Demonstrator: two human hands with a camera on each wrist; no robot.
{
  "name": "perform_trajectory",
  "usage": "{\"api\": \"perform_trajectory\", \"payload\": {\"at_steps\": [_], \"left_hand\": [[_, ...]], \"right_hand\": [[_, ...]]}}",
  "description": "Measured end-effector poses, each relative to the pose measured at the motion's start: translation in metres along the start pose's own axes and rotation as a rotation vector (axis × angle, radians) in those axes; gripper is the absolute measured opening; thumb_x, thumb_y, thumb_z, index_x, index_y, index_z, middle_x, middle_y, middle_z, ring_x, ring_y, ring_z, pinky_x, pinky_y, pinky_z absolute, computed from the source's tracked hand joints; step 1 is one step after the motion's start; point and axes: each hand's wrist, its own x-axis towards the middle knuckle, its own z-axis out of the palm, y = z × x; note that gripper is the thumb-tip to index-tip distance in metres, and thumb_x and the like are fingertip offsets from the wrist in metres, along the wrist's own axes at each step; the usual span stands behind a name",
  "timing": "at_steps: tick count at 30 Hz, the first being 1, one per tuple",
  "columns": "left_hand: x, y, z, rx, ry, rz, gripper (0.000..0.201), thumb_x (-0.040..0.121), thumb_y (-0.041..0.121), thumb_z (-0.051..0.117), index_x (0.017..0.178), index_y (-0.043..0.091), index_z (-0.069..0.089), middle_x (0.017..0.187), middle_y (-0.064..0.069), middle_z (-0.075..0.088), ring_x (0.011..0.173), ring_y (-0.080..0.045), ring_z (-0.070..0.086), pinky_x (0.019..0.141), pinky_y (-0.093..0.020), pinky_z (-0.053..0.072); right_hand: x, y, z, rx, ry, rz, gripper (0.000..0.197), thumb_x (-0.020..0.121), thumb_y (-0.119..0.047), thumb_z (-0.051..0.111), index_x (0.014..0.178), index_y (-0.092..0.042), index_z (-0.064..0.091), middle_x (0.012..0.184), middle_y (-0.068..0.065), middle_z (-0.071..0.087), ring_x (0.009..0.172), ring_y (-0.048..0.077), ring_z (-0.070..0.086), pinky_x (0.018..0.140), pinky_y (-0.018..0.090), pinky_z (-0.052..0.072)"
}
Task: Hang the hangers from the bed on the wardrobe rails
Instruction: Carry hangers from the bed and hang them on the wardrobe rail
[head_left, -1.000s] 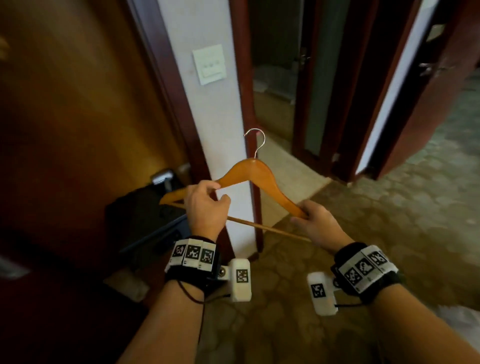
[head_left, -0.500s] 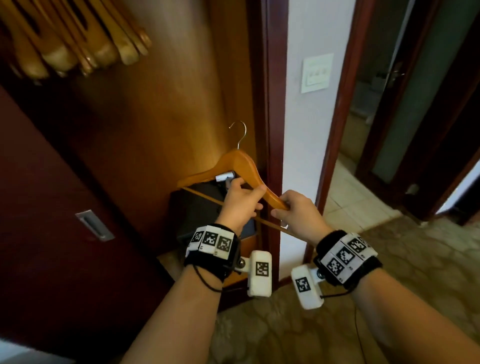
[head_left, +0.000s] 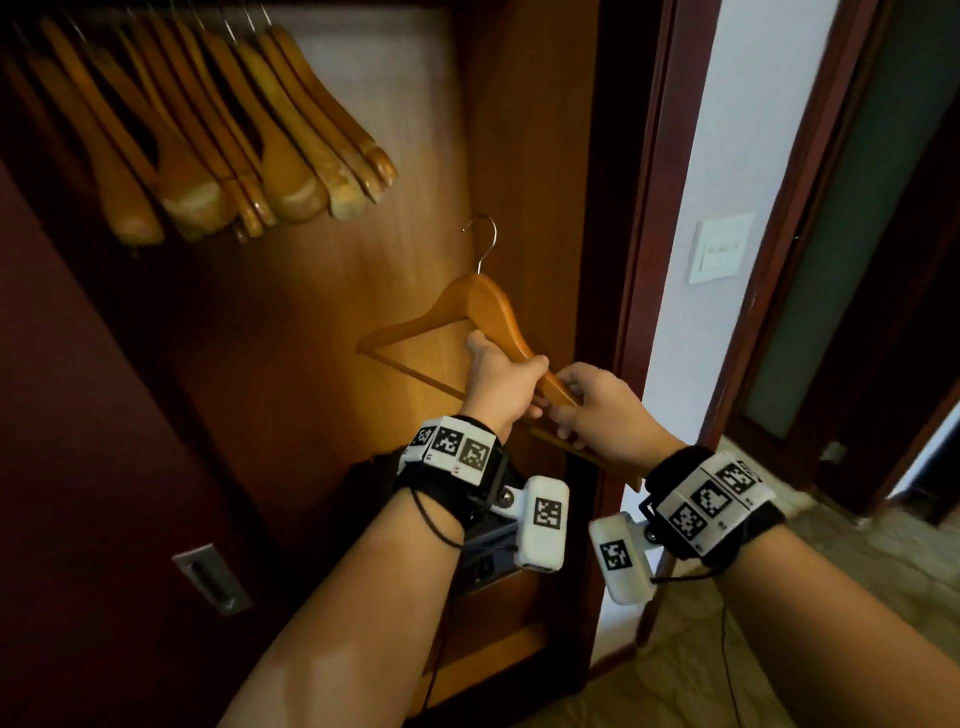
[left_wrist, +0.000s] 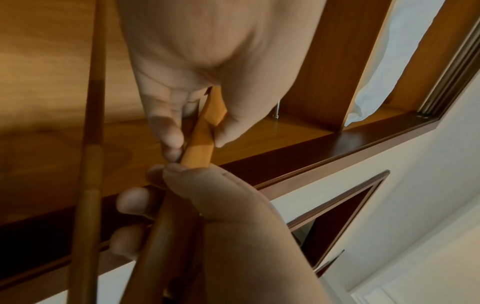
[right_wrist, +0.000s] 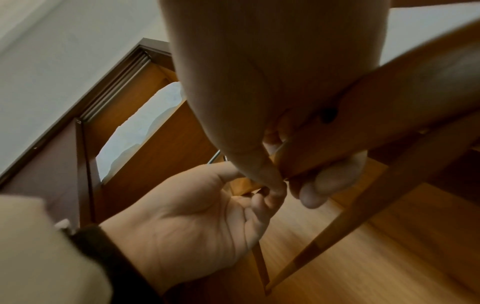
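I hold one wooden hanger upright in the open wardrobe, its metal hook pointing up. My left hand grips the hanger's right arm, thumb and fingers pinching the wood. Just below, my right hand grips the same arm near its end; in the right wrist view its fingers curl round the wood. The two hands touch. Several hung wooden hangers crowd the upper left, higher than the one I hold. Their hooks run out of the top of the picture, and the rail is hidden.
A dark sliding door with a recessed metal handle covers the wardrobe's left side. A black box sits low inside, under my left wrist. Right of the wardrobe frame are a white wall with a light switch and a doorway.
My view has swung left and up to the wardrobe. Both hands have carried the hanger into its opening. My left hand has slid along the hanger until it meets the right.
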Motion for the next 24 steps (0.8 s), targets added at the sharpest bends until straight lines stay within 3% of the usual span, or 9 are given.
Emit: {"api": "perform_trajectory", "payload": {"at_steps": [6, 9, 11, 14, 19, 24], "left_hand": [[0.038, 0.038, -0.002, 0.028, -0.047, 0.06, 0.044, 0.092, 0.013, 0.063, 0.122, 0.018, 0.031, 0.095, -0.014, 0.062, 0.046, -0.015, 0.063, 0.043, -0.024, 0.048], [0.053, 0.059, -0.001, 0.045, -0.051, 0.087, 0.043, 0.092, 0.012, 0.062, 0.123, 0.017, 0.032, 0.097, -0.015, 0.063, 0.051, -0.016, 0.065, 0.044, -0.024, 0.049], [0.064, 0.075, -0.001, 0.061, -0.052, 0.112, 0.04, 0.093, 0.012, 0.061, 0.122, 0.018, 0.033, 0.099, -0.015, 0.063, 0.056, -0.018, 0.067, 0.044, -0.024, 0.049], [0.085, 0.102, -0.002, 0.09, -0.035, 0.161, 0.039, 0.094, 0.012, 0.059, 0.122, 0.018, 0.033, 0.095, -0.014, 0.062, 0.055, -0.017, 0.065, 0.043, -0.023, 0.048], [0.115, 0.141, -0.006, 0.135, -0.009, 0.207, 0.042, 0.095, 0.011, 0.056, 0.128, 0.018, 0.031, 0.087, -0.009, 0.058, 0.057, -0.017, 0.061, 0.043, -0.023, 0.047], [0.145, 0.183, -0.019, 0.178, 0.041, 0.241, 0.036, 0.094, 0.014, 0.056, 0.126, 0.012, 0.041, 0.078, -0.01, 0.06, 0.056, -0.018, 0.066, 0.048, -0.025, 0.051]], "right_hand": [[0.034, -0.017, -0.019, 0.092, -0.022, -0.085, 0.017, 0.092, -0.003, 0.057, 0.106, -0.013, 0.057, 0.075, 0.012, 0.065, 0.059, 0.02, 0.064, 0.058, 0.035, 0.055], [0.049, -0.024, -0.031, 0.135, -0.018, -0.163, 0.018, 0.093, -0.004, 0.059, 0.11, -0.012, 0.058, 0.076, 0.008, 0.065, 0.06, 0.02, 0.063, 0.057, 0.036, 0.052], [0.064, -0.033, -0.04, 0.132, -0.007, -0.197, 0.016, 0.094, -0.007, 0.058, 0.109, -0.015, 0.059, 0.075, 0.014, 0.066, 0.06, 0.023, 0.062, 0.058, 0.037, 0.051], [0.089, -0.05, -0.05, 0.126, 0.008, -0.284, 0.013, 0.095, -0.006, 0.057, 0.102, -0.016, 0.061, 0.085, 0.021, 0.068, 0.066, 0.029, 0.066, 0.062, 0.039, 0.053], [0.127, -0.073, -0.065, 0.067, 0.063, -0.38, 0.016, 0.094, -0.01, 0.056, 0.101, -0.02, 0.064, 0.08, 0.013, 0.069, 0.073, 0.029, 0.069, 0.066, 0.036, 0.053], [0.159, -0.107, -0.081, 0.05, -0.008, -0.482, 0.031, 0.086, -0.003, 0.053, 0.11, -0.021, 0.062, 0.091, 0.018, 0.068, 0.082, 0.035, 0.065, 0.075, 0.047, 0.054]]}}
